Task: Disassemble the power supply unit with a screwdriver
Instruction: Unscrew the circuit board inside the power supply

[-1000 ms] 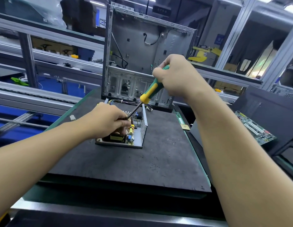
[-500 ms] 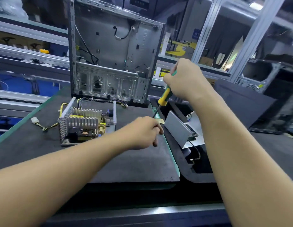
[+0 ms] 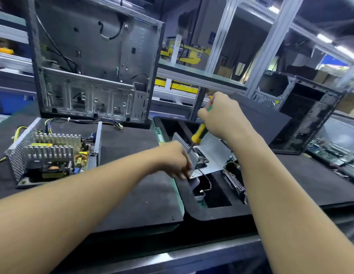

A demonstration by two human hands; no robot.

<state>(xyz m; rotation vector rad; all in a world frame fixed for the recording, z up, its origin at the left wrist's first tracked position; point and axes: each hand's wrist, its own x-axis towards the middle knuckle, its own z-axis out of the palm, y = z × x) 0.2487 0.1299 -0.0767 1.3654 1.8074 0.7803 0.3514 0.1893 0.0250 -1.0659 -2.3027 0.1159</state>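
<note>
The opened power supply (image 3: 51, 155), with heat sinks, coils and yellow wires exposed, sits on the black mat at the left, and neither hand touches it. Its grey metal cover (image 3: 210, 153), with a fan in it, leans in the black bin (image 3: 211, 213) to the right of the mat. My left hand (image 3: 173, 159) has its fingers closed on the cover's left edge. My right hand (image 3: 217, 115) grips a screwdriver (image 3: 198, 133) with a yellow and green handle. The shaft slants down to the cover beside my left fingers, which hide the tip.
An empty computer case (image 3: 97, 62) stands upright behind the mat (image 3: 132, 194). Another dark case (image 3: 302, 113) stands at the right, with circuit boards (image 3: 332, 153) beside it. A drive-like part (image 3: 234, 178) lies in the bin. Metal rack posts rise behind.
Both hands have left the opened power supply and moved right to the metal cover in the bin. The view has swung right, and my left hand now holds the cover's edge.
</note>
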